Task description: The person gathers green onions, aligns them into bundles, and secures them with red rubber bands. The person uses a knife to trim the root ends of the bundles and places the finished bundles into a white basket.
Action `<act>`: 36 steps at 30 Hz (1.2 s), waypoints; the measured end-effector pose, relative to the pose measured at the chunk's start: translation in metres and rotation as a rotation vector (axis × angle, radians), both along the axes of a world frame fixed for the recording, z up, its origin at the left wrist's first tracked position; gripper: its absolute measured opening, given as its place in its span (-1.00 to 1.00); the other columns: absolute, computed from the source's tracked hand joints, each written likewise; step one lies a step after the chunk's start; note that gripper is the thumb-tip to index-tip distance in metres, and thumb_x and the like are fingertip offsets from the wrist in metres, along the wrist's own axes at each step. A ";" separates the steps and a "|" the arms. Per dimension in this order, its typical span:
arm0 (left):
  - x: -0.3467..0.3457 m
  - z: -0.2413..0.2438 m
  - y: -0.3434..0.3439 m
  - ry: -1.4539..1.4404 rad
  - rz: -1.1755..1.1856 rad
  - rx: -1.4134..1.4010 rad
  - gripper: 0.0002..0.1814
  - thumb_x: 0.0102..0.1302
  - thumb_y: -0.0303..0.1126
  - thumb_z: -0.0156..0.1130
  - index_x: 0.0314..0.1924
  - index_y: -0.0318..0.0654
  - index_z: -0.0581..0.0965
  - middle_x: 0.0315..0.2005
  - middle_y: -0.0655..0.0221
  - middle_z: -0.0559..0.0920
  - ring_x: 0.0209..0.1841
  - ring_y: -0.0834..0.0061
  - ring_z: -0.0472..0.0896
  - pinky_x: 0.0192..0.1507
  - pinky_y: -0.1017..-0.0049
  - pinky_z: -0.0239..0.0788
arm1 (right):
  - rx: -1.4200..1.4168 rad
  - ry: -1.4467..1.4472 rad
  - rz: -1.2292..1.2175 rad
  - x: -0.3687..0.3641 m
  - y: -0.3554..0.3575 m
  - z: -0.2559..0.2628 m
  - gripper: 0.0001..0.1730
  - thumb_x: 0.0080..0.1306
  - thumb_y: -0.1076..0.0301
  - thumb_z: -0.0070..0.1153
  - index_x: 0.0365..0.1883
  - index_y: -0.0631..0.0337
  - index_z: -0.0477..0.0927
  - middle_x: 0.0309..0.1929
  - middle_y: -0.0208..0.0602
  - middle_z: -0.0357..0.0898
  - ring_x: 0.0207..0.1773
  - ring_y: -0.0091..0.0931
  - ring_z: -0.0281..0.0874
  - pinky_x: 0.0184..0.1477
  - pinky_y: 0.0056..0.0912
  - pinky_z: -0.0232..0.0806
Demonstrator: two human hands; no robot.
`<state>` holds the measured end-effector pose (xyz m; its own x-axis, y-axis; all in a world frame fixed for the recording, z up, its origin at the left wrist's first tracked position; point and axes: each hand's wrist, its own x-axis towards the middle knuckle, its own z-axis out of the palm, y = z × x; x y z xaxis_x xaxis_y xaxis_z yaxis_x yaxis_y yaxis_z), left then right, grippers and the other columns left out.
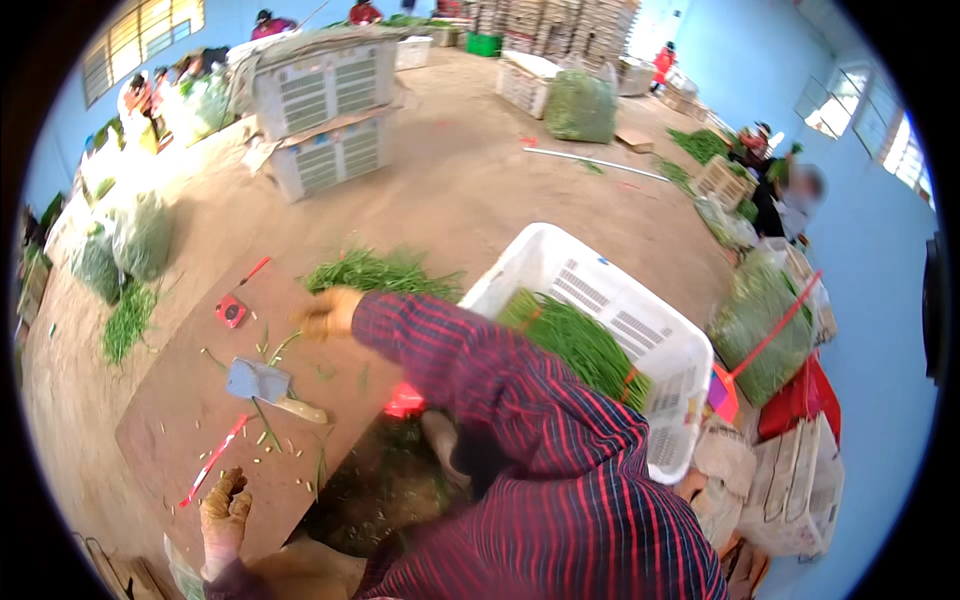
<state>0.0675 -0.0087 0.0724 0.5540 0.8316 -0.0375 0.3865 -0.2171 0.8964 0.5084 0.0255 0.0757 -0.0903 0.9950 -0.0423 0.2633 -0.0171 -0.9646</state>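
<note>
My left hand (pixel 223 508), in a soiled glove, is over the near edge of a brown board (pixel 172 405), fingers curled apart with nothing in them. A red strip (pixel 216 461) lies just beyond it. My gloved right hand (pixel 324 313), blurred, reaches across to the board's far side and seems to hold nothing. Close beyond it is a heap of long green stalks (pixel 382 271). A broad-bladed cleaver (pixel 256 380) with a pale handle lies mid-board among cut stalk ends. A red tape measure (pixel 231 310) lies farther off.
At my right stands a white plastic crate (pixel 679 352) holding banded green bundles (pixel 581 341). Beyond it are a stuffed clear bag (pixel 765 322) and a red-handled dustpan (pixel 724 394). Stacked white crates (pixel 322 112) stand ahead. Several people sit along the walls.
</note>
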 end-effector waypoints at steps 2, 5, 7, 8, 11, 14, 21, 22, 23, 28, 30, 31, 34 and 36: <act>-0.016 -0.021 0.017 0.029 0.056 0.087 -0.49 0.16 -0.60 0.24 0.18 -0.32 0.51 -0.06 0.18 0.67 -0.04 0.38 0.63 0.00 0.43 0.45 | 0.003 0.252 -0.099 0.043 0.077 -0.058 -0.57 0.26 0.16 0.30 0.03 0.19 0.64 -0.10 -0.28 0.70 -0.16 -0.45 0.66 -0.13 -0.32 0.54; 0.014 0.002 0.021 0.356 0.016 0.307 -0.49 0.12 -0.57 0.28 0.14 -0.27 0.53 -0.09 0.20 0.67 -0.08 0.30 0.64 -0.08 0.40 0.46 | -0.038 -0.237 -0.258 0.119 0.137 -0.088 -0.65 0.41 0.21 0.01 0.04 0.16 0.63 0.02 -0.26 0.65 0.08 -0.41 0.56 0.13 -0.33 0.40; 0.028 0.012 0.031 0.492 -0.019 0.350 -0.55 0.10 -0.51 0.32 0.06 -0.23 0.56 -0.17 0.24 0.67 -0.14 0.22 0.63 -0.12 0.32 0.44 | -0.029 -0.362 -0.490 0.173 0.158 -0.101 -0.66 0.42 0.21 0.02 0.02 0.21 0.64 -0.01 -0.26 0.66 0.09 -0.42 0.56 0.14 -0.34 0.38; 0.026 0.017 0.031 0.545 -0.015 0.335 -0.57 0.10 -0.50 0.32 0.04 -0.22 0.57 -0.19 0.25 0.67 -0.16 0.21 0.62 -0.11 0.31 0.43 | 0.041 -0.265 -0.612 0.177 0.189 -0.115 -0.65 0.39 0.20 0.12 -0.02 0.28 0.65 -0.08 -0.26 0.69 0.01 -0.45 0.60 0.06 -0.34 0.41; 0.030 0.010 0.049 0.533 0.008 0.309 -0.65 0.14 -0.45 0.30 -0.02 -0.20 0.58 -0.24 0.28 0.68 -0.19 0.22 0.62 -0.07 0.28 0.41 | 0.139 -0.536 -0.702 0.206 0.242 -0.148 -0.56 0.34 0.11 0.16 0.03 0.27 0.63 -0.09 -0.13 0.70 0.00 -0.40 0.64 0.06 -0.37 0.41; 0.033 0.001 0.061 0.597 0.071 0.262 -0.74 0.20 -0.39 0.24 -0.08 -0.22 0.59 -0.28 0.27 0.68 -0.24 0.21 0.62 -0.12 0.29 0.43 | 0.094 -0.812 -0.602 0.173 0.280 -0.137 -0.55 0.34 0.04 0.07 0.06 0.12 0.63 -0.02 -0.13 0.66 0.03 -0.29 0.62 0.08 -0.27 0.40; 0.043 -0.030 0.097 0.671 0.157 0.174 -0.74 0.29 -0.33 0.21 -0.05 -0.21 0.59 -0.29 0.26 0.68 -0.26 0.23 0.62 -0.14 0.31 0.43 | 0.036 -1.345 -0.192 0.180 0.349 -0.233 -0.51 0.33 0.00 0.00 0.15 -0.01 0.57 0.11 -0.23 0.59 0.17 -0.17 0.50 0.14 -0.11 0.35; 0.044 -0.033 0.100 0.682 0.175 0.163 -0.74 0.30 -0.33 0.20 -0.04 -0.21 0.59 -0.29 0.25 0.68 -0.26 0.23 0.62 -0.14 0.32 0.43 | 0.011 -1.346 -0.176 0.182 0.351 -0.249 -0.48 0.33 -0.03 -0.01 0.17 0.00 0.54 0.12 -0.19 0.58 0.18 -0.15 0.48 0.16 -0.10 0.34; 0.044 -0.037 0.103 0.695 0.191 0.153 -0.74 0.31 -0.33 0.20 -0.03 -0.22 0.59 -0.29 0.25 0.68 -0.25 0.23 0.62 -0.14 0.32 0.43 | -0.014 -1.346 -0.161 0.185 0.350 -0.265 -0.44 0.34 -0.07 -0.01 0.20 0.02 0.51 0.13 -0.15 0.57 0.20 -0.13 0.47 0.17 -0.08 0.33; 0.047 -0.049 0.103 0.772 0.229 0.114 -0.74 0.32 -0.39 0.19 -0.01 -0.24 0.59 -0.24 0.23 0.69 -0.19 0.25 0.64 -0.08 0.34 0.43 | -0.319 -0.986 -0.318 0.208 0.322 -0.343 -0.04 0.16 -0.36 0.14 0.35 0.15 0.36 0.27 -0.02 0.45 0.29 -0.12 0.41 0.28 -0.15 0.26; 0.053 -0.052 0.101 0.772 0.239 0.076 -0.74 0.31 -0.40 0.18 0.00 -0.24 0.59 -0.22 0.23 0.69 -0.16 0.26 0.64 -0.05 0.34 0.43 | -0.339 -0.899 -0.190 0.206 0.301 -0.364 -0.05 0.15 -0.32 0.18 0.35 0.14 0.36 0.25 -0.03 0.47 0.30 -0.14 0.41 0.28 -0.17 0.27; 0.054 -0.054 0.100 0.762 0.243 0.060 -0.73 0.31 -0.40 0.18 0.00 -0.24 0.59 -0.22 0.24 0.69 -0.16 0.26 0.64 -0.05 0.34 0.43 | -0.344 -0.862 -0.126 0.201 0.292 -0.362 -0.05 0.14 -0.30 0.21 0.35 0.14 0.35 0.24 -0.04 0.48 0.30 -0.15 0.41 0.28 -0.18 0.27; 0.051 -0.055 0.099 0.736 0.247 0.038 -0.73 0.31 -0.39 0.19 0.00 -0.23 0.59 -0.21 0.24 0.69 -0.15 0.27 0.63 -0.04 0.33 0.42 | -0.328 -0.849 -0.040 0.196 0.259 -0.353 -0.16 0.13 -0.17 0.28 0.29 0.10 0.43 0.19 -0.07 0.53 0.24 -0.18 0.48 0.23 -0.20 0.33; 0.049 -0.052 0.096 0.732 0.250 0.028 -0.72 0.31 -0.38 0.20 0.01 -0.23 0.59 -0.20 0.24 0.69 -0.15 0.27 0.63 -0.04 0.33 0.42 | -0.270 -0.894 0.065 0.187 0.229 -0.331 -0.21 0.12 -0.14 0.28 0.25 0.08 0.47 0.15 -0.08 0.56 0.20 -0.18 0.51 0.20 -0.20 0.36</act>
